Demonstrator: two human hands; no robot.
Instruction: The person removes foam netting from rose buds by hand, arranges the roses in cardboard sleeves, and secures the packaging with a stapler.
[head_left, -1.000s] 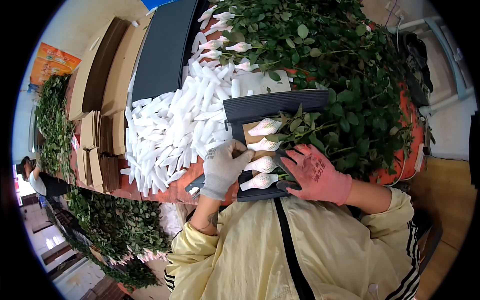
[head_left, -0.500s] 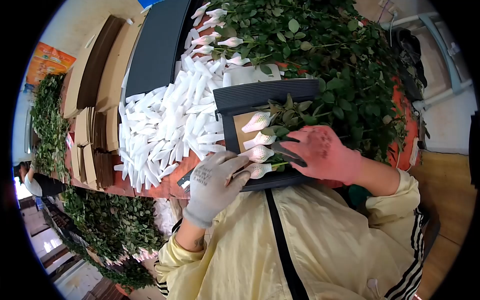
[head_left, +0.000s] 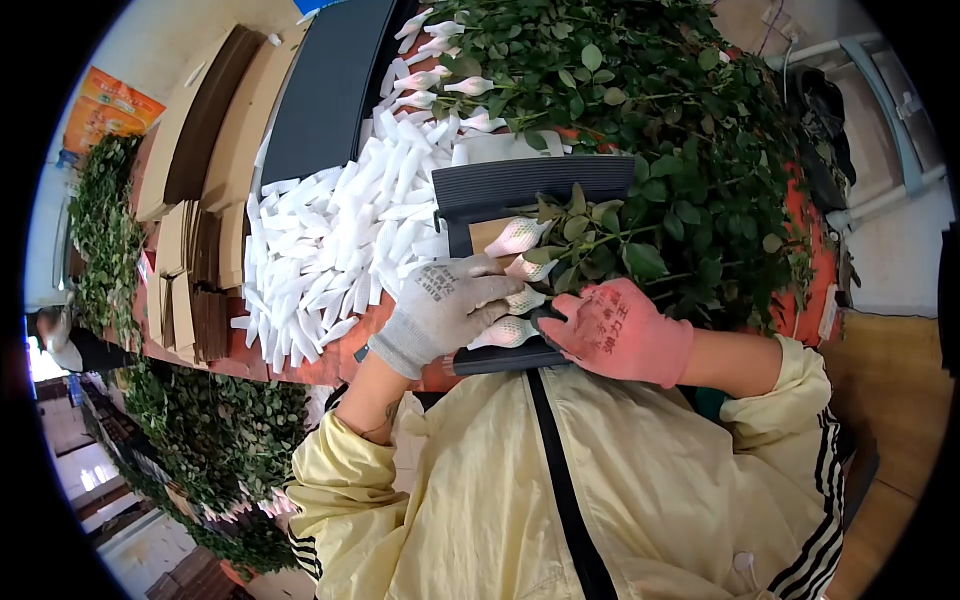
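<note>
A short column of rosebuds in white netting sleeves lies at the left edge of a cardboard-lined dark tray [head_left: 458, 240]. The top rosebud [head_left: 518, 237] and the one below it [head_left: 530, 268] are apart from my fingers. My left hand [head_left: 445, 302], in a pale grey glove, has its thumb and fingers around the netted end of the third rosebud [head_left: 526, 299]. The lowest rosebud [head_left: 505, 332] lies just under that hand. My right hand [head_left: 618, 332], in a red glove with dark fingertips, is curled at the lowest rose's stem, which it hides.
A heap of white netting sleeves [head_left: 340, 235] lies left of the tray. Leafy rose stems [head_left: 690, 130] cover the table's right and back. Folded cardboard [head_left: 185, 140] and a long dark panel [head_left: 325, 95] lie to the left. Another person [head_left: 75, 345] is at the far left.
My left hand has shifted right and up along the bud column. My right hand has moved down toward the lowest rose, and its fingers have curled in.
</note>
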